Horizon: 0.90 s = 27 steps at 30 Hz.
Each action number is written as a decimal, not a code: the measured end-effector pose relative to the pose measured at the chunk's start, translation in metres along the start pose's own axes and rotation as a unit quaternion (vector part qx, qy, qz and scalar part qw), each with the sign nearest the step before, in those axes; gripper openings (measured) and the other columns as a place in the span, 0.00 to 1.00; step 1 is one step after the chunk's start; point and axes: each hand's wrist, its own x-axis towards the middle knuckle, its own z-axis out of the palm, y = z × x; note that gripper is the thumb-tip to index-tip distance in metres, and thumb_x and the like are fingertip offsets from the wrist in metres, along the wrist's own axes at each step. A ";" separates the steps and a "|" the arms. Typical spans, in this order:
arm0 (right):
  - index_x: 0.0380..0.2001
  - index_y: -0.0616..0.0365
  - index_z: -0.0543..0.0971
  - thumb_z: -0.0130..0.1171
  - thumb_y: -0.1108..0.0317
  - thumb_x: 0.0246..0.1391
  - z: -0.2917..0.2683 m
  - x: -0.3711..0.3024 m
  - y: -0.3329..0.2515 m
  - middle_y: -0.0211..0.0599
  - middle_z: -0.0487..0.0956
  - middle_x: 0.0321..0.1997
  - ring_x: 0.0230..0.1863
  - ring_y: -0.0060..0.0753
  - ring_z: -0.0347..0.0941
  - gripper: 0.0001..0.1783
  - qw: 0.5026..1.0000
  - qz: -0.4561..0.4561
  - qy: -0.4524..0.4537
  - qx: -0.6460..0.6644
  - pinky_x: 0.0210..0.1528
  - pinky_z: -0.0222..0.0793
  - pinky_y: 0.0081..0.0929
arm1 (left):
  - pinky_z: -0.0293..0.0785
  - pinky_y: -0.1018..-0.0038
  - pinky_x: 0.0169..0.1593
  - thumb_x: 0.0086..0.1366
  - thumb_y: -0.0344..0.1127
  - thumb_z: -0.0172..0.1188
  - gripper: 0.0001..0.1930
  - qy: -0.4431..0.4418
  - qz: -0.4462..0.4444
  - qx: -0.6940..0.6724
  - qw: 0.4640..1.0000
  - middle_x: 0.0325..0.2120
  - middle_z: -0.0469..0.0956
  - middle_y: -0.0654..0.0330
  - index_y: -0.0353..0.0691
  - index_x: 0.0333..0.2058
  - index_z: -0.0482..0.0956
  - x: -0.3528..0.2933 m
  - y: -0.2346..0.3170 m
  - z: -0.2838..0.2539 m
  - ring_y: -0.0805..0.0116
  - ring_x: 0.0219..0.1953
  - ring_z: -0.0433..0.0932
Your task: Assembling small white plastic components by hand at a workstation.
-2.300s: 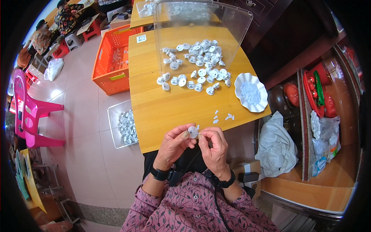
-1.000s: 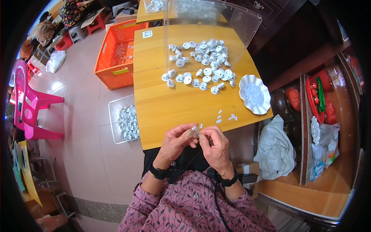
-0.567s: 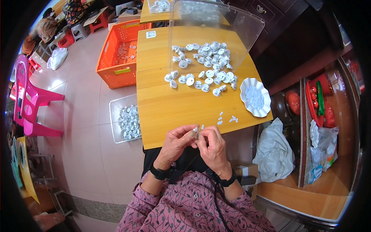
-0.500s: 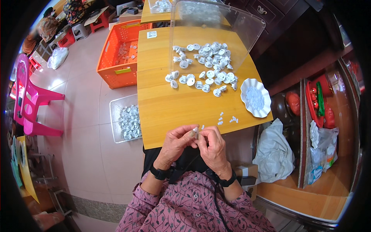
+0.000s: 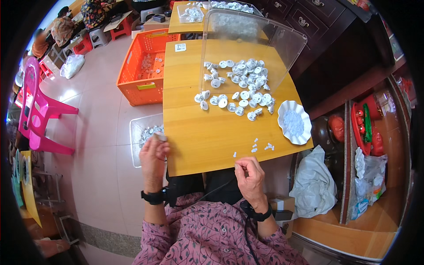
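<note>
My left hand (image 5: 154, 154) is off the table's left edge, above a clear plastic bin (image 5: 135, 152) of small white parts. Between its thumb and fingers sits a small round white plastic part (image 5: 161, 136). My right hand (image 5: 251, 176) is at the table's front edge, thumb and forefinger pressed together; whether anything small is between them cannot be made out. Close by on the yellow table (image 5: 198, 150) lie several tiny white pegs (image 5: 254, 150). Farther back, many round white parts (image 5: 240, 95) are spread in a loose heap.
A scalloped white dish (image 5: 304, 138) of small translucent pieces stands at the table's right. Behind the heap leans a clear plastic tub (image 5: 282, 48). An orange crate (image 5: 141, 88) and a pink chair (image 5: 46, 112) are on the left; a white bag (image 5: 313, 181) sits by the right-hand cabinet.
My hands were together at the table's front edge over a small white part. The left has moved away leftward with it, over the bin; the right has shifted slightly right and down.
</note>
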 end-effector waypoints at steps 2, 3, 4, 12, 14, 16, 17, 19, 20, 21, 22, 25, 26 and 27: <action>0.35 0.64 0.76 0.61 0.80 0.56 0.000 -0.003 0.003 0.42 0.76 0.35 0.29 0.36 0.77 0.05 1.000 0.001 -0.003 -0.011 0.31 0.74 0.28 | 0.82 0.76 0.38 0.71 0.35 0.59 0.12 0.046 0.028 -0.014 0.998 0.37 0.81 0.51 0.30 0.46 0.76 0.015 0.009 -0.025 0.68 0.34 0.82; 0.35 0.64 0.76 0.61 0.80 0.56 0.000 -0.004 0.003 0.42 0.76 0.35 0.29 0.36 0.77 0.05 1.000 0.002 -0.003 -0.009 0.31 0.74 0.28 | 0.83 0.75 0.39 0.71 0.34 0.59 0.13 0.098 0.025 -0.037 0.994 0.37 0.81 0.50 0.29 0.45 0.75 0.022 0.013 -0.034 0.67 0.36 0.83; 0.34 0.64 0.76 0.61 0.80 0.56 0.000 -0.004 0.005 0.43 0.76 0.35 0.30 0.37 0.77 0.05 1.000 0.008 -0.002 -0.011 0.31 0.74 0.29 | 0.84 0.75 0.41 0.71 0.34 0.59 0.13 0.148 0.020 -0.062 0.987 0.37 0.80 0.48 0.28 0.44 0.73 0.030 0.015 -0.040 0.65 0.37 0.83; 0.35 0.63 0.76 0.60 0.80 0.55 0.002 -0.002 0.021 0.47 0.76 0.36 0.35 0.51 0.76 0.05 0.998 0.012 0.006 -0.068 0.36 0.74 0.37 | 0.83 0.75 0.43 0.69 0.30 0.60 0.17 0.104 0.028 0.009 0.994 0.40 0.80 0.47 0.25 0.51 0.72 0.024 0.026 0.012 0.64 0.38 0.83; 0.35 0.62 0.77 0.61 0.78 0.56 0.006 -0.001 0.028 0.47 0.76 0.36 0.36 0.53 0.76 0.04 0.993 -0.026 0.015 -0.113 0.37 0.74 0.39 | 0.83 0.75 0.42 0.69 0.30 0.60 0.17 0.060 0.023 0.038 0.997 0.40 0.80 0.48 0.25 0.51 0.73 0.020 0.024 0.041 0.65 0.37 0.83; 0.37 0.63 0.77 0.61 0.78 0.55 0.006 0.001 0.026 0.46 0.76 0.37 0.37 0.52 0.76 0.06 0.990 -0.034 0.006 -0.139 0.39 0.74 0.40 | 0.82 0.76 0.41 0.69 0.30 0.60 0.16 0.016 0.019 0.067 0.997 0.39 0.80 0.49 0.25 0.51 0.73 0.022 0.014 0.065 0.66 0.35 0.82; 0.38 0.63 0.78 0.61 0.77 0.55 0.006 0.003 0.024 0.46 0.76 0.38 0.39 0.52 0.76 0.07 0.986 -0.044 -0.004 -0.163 0.40 0.73 0.41 | 0.82 0.76 0.40 0.69 0.31 0.61 0.17 -0.007 0.005 0.111 0.994 0.39 0.80 0.51 0.25 0.51 0.74 0.024 0.010 0.076 0.67 0.34 0.82; 0.40 0.64 0.78 0.62 0.77 0.54 0.005 0.004 0.024 0.46 0.75 0.40 0.41 0.52 0.75 0.10 0.978 -0.064 -0.021 -0.196 0.43 0.72 0.41 | 0.82 0.76 0.39 0.69 0.32 0.61 0.18 -0.033 -0.009 0.154 0.987 0.38 0.80 0.52 0.25 0.51 0.74 0.031 -0.001 0.096 0.68 0.33 0.82; 0.42 0.64 0.79 0.63 0.76 0.53 0.004 0.003 0.022 0.45 0.75 0.42 0.43 0.51 0.74 0.12 0.970 -0.084 -0.042 -0.226 0.46 0.71 0.42 | 0.82 0.76 0.39 0.69 0.33 0.62 0.20 -0.043 0.002 0.205 0.978 0.37 0.79 0.54 0.24 0.52 0.73 0.035 -0.007 0.100 0.70 0.33 0.81; 0.42 0.64 0.79 0.63 0.76 0.53 0.004 0.001 0.020 0.45 0.75 0.42 0.43 0.51 0.74 0.12 0.970 -0.086 -0.041 -0.225 0.46 0.71 0.42 | 0.81 0.76 0.39 0.68 0.34 0.63 0.21 -0.053 0.012 0.255 0.965 0.37 0.78 0.56 0.23 0.53 0.73 0.039 -0.013 0.105 0.72 0.33 0.80; 0.45 0.65 0.78 0.64 0.75 0.52 0.003 -0.001 0.017 0.45 0.74 0.44 0.45 0.50 0.73 0.15 0.967 -0.082 -0.058 -0.233 0.48 0.70 0.42 | 0.81 0.77 0.36 0.68 0.35 0.63 0.22 -0.053 0.034 0.293 0.954 0.36 0.78 0.57 0.23 0.54 0.72 0.044 -0.019 0.111 0.73 0.32 0.80; 0.47 0.66 0.78 0.66 0.73 0.51 0.000 -0.005 0.017 0.43 0.74 0.46 0.47 0.48 0.72 0.20 0.962 -0.078 -0.074 -0.251 0.50 0.68 0.42 | 0.80 0.77 0.33 0.67 0.35 0.63 0.23 -0.062 0.077 0.430 0.897 0.36 0.78 0.57 0.24 0.55 0.73 0.063 -0.032 0.126 0.73 0.30 0.79; 0.48 0.66 0.78 0.67 0.72 0.50 0.001 -0.006 0.016 0.43 0.74 0.47 0.47 0.47 0.71 0.21 0.960 -0.084 -0.078 -0.256 0.50 0.68 0.42 | 0.77 0.78 0.30 0.65 0.37 0.65 0.24 -0.050 0.133 0.501 0.853 0.33 0.78 0.57 0.25 0.54 0.74 0.078 -0.041 0.119 0.74 0.29 0.79; 0.48 0.66 0.78 0.67 0.72 0.50 0.002 -0.006 0.016 0.43 0.74 0.47 0.47 0.47 0.71 0.21 0.960 -0.086 -0.079 -0.253 0.50 0.68 0.42 | 0.77 0.78 0.30 0.65 0.37 0.65 0.24 -0.047 0.135 0.503 0.853 0.33 0.78 0.57 0.25 0.54 0.74 0.090 -0.050 0.109 0.74 0.29 0.79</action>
